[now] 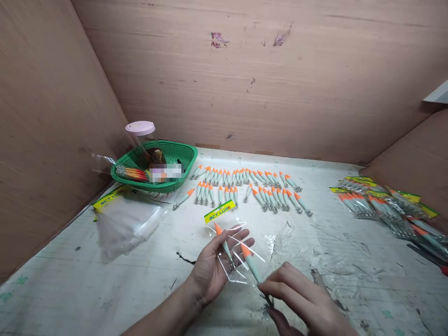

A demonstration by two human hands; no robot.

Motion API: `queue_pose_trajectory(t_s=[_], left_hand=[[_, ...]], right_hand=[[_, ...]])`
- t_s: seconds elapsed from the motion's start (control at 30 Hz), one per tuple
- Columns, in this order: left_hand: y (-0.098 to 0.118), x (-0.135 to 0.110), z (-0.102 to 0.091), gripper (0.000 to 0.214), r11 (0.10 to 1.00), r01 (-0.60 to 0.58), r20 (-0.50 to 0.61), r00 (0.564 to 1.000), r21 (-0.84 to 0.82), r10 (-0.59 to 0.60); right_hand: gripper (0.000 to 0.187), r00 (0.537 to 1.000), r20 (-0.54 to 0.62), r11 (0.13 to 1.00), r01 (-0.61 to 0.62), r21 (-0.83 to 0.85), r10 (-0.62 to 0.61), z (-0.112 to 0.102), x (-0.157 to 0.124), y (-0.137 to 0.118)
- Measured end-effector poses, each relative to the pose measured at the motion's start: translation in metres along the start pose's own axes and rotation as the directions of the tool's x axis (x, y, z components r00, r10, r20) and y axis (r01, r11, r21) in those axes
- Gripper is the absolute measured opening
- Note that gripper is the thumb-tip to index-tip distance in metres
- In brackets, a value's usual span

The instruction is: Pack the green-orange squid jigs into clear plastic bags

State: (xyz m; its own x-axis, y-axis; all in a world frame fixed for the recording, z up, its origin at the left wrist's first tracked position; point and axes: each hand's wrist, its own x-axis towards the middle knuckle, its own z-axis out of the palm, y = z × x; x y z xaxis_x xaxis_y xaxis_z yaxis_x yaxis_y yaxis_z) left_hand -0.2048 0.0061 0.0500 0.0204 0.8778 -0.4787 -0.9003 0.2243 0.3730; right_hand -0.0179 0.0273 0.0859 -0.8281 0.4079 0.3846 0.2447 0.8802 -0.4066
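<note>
My left hand (210, 268) grips a clear plastic bag (220, 212) with a yellow and green "BCT LURE" header, its thumb pressing on the front and the other fingers spread behind. One orange-and-pale-green squid jig (226, 246) lies in the bag under that thumb. By its hook end, my right hand (304, 294) pinches another squid jig (250, 262), whose orange tip points up and left over the bag. I cannot tell whether this tip is inside the bag's opening. Beyond my hands, loose squid jigs (269, 198) lie in two rough rows.
At left, bags with yellow headers (129, 224) lie fanned out. Behind them a green basket (191, 156) holds a pink-lidded jar (140, 128) and packaged lures. Filled lure bags (385, 205) are heaped at right, near a dark tool with a red end (429, 254). Wooden panels enclose the table.
</note>
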Motion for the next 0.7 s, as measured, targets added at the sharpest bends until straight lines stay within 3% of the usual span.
queue_pose_trajectory(t_s=[0.17, 0.37, 0.47, 0.53, 0.6, 0.7], left_hand=[[-0.001, -0.001, 0.002, 0.028, 1.0, 0.015, 0.04, 0.999, -0.022, -0.014], [-0.002, -0.002, 0.0, 0.034, 0.999, -0.02, 0.05, 0.998, -0.049, 0.022], [-0.004, -0.003, -0.001, 0.041, 0.998, -0.023, 0.081, 0.996, -0.052, 0.027], [-0.005, -0.003, -0.002, 0.046, 0.999, -0.022, 0.094, 0.995, -0.046, 0.026], [-0.004, -0.003, -0.002, 0.046, 0.999, -0.012, 0.077, 0.997, -0.038, 0.015], [-0.001, -0.003, -0.001, 0.042, 1.0, 0.002, 0.029, 1.0, -0.029, -0.001]], right_hand=[[0.027, 0.961, -0.241, 0.95, 0.057, -0.308, -0.136, 0.026, 0.007, 0.005], [0.038, 0.912, -0.407, 0.957, -0.064, -0.283, -0.06, 0.043, 0.008, 0.009], [0.035, 0.903, -0.424, 0.952, -0.061, -0.301, -0.076, 0.048, 0.013, 0.001], [0.032, 0.916, -0.386, 0.959, -0.007, -0.282, -0.107, 0.042, 0.015, -0.004], [0.03, 0.939, -0.331, 0.987, 0.047, -0.153, -0.096, 0.028, 0.013, 0.001], [0.023, 0.944, -0.323, 0.998, -0.064, 0.02, 0.067, -0.001, 0.004, 0.048]])
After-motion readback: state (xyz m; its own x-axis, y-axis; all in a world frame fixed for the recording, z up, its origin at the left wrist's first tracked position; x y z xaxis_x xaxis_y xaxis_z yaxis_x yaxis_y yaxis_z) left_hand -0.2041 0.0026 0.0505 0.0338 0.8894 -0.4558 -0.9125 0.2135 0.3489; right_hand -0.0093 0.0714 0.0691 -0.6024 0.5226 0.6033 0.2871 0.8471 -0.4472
